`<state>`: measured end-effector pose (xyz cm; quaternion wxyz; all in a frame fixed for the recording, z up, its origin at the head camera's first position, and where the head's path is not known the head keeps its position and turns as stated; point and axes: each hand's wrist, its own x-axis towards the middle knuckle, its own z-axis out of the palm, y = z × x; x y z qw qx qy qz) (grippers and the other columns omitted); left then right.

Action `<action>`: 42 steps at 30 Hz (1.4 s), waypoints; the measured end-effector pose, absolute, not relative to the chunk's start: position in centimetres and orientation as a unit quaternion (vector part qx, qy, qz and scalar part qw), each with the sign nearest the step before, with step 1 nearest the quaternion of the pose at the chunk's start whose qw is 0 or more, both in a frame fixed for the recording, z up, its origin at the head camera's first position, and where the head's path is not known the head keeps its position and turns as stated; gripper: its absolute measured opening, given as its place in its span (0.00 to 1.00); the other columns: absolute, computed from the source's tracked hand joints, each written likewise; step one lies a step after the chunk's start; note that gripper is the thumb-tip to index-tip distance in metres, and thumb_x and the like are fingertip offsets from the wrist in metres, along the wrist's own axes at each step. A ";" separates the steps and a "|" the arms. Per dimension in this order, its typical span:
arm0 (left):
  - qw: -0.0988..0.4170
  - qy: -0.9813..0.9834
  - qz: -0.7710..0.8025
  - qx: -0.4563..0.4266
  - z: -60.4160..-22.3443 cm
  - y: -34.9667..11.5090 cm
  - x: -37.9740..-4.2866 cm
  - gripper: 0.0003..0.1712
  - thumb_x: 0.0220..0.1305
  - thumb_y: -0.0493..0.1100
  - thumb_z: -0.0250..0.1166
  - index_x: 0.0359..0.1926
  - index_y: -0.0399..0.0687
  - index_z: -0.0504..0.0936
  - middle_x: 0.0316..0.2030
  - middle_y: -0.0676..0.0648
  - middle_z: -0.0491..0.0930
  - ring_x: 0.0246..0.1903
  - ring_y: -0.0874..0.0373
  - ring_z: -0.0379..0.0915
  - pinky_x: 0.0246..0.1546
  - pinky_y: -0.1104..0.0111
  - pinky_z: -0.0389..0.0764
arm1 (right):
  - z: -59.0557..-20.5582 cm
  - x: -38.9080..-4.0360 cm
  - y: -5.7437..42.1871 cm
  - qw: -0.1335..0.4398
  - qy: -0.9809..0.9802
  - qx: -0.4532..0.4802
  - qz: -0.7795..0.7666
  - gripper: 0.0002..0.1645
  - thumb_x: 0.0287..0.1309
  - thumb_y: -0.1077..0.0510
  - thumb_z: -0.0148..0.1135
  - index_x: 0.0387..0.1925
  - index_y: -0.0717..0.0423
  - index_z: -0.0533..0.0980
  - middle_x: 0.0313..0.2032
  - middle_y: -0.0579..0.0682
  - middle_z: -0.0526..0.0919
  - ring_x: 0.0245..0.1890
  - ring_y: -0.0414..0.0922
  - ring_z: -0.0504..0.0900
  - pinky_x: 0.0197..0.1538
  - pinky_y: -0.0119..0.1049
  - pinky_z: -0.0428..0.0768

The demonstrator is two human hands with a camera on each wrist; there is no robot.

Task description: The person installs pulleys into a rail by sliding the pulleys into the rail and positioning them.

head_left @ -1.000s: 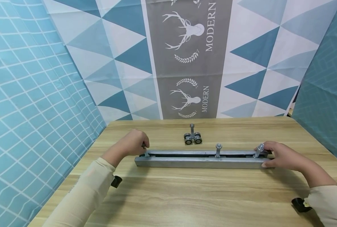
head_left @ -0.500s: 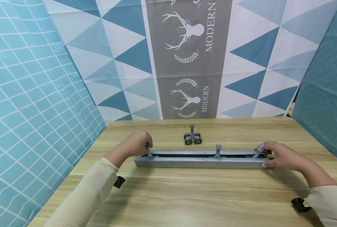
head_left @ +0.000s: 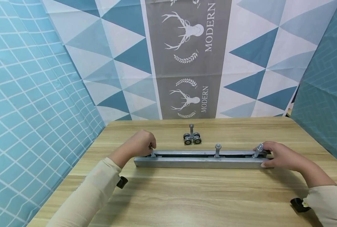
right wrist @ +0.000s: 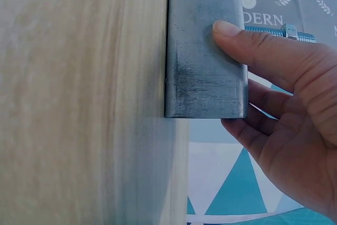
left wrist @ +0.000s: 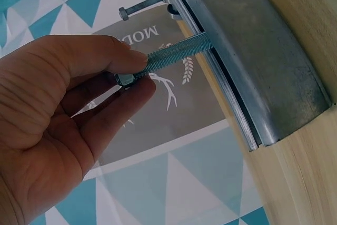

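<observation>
A grey metal track (head_left: 202, 163) with a slot along its top lies across the table. Near its left end my left hand (head_left: 138, 143) pinches a threaded bolt (left wrist: 176, 54) between thumb and fingers, by its nut end. The bolt stands up out of the slot; whatever it joins inside the track is hidden. My right hand (head_left: 282, 157) grips the track's right end, thumb on the near wall (right wrist: 210, 67) and fingers behind. Two more bolts rise from the slot: a middle one (head_left: 218, 150) upright, and a right one (head_left: 258, 150) tilted beside my right hand.
Behind the track stands a roller carriage (head_left: 192, 138) with small wheels and an upright bolt. The wooden table (head_left: 185, 195) ends at a patterned cloth backdrop (head_left: 191, 63). Blue checked cloth (head_left: 38, 94) hangs at the left, a teal one (head_left: 324, 104) at the right.
My left hand has slid a little to the right along the slot, carrying the bolt with it. The right hand and the track have stayed in place.
</observation>
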<state>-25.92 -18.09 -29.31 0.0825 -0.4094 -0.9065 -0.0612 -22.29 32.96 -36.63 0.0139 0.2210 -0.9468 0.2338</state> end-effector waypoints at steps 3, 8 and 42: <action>0.082 -0.906 -0.063 -0.410 -29.4 -17.9 -26.0 0.24 0.42 0.22 0.59 0.13 0.54 0.60 0.16 0.58 0.49 0.19 0.64 0.41 0.22 0.69 0.48 | -36.7 -22.3 32.9 0.015 -0.946 0.221 0.235 0.30 0.41 0.56 0.79 0.49 0.57 0.78 0.40 0.45 0.78 0.37 0.41 0.71 0.34 0.34 0.71; 0.084 -0.904 -0.062 -0.415 -29.4 -17.6 -26.0 0.25 0.42 0.22 0.59 0.14 0.55 0.59 0.16 0.58 0.49 0.19 0.64 0.41 0.23 0.69 0.49 | -36.6 -22.4 32.9 0.019 -0.946 0.223 0.234 0.29 0.41 0.57 0.79 0.48 0.57 0.79 0.40 0.45 0.78 0.37 0.41 0.72 0.36 0.36 0.72; 0.078 -0.892 -0.043 -0.444 -29.2 -14.3 -26.0 0.24 0.41 0.22 0.57 0.14 0.54 0.56 0.16 0.57 0.50 0.20 0.63 0.42 0.24 0.68 0.49 | -36.5 -22.4 33.0 0.022 -0.945 0.229 0.234 0.31 0.40 0.56 0.79 0.49 0.58 0.79 0.42 0.44 0.78 0.40 0.39 0.73 0.39 0.39 0.75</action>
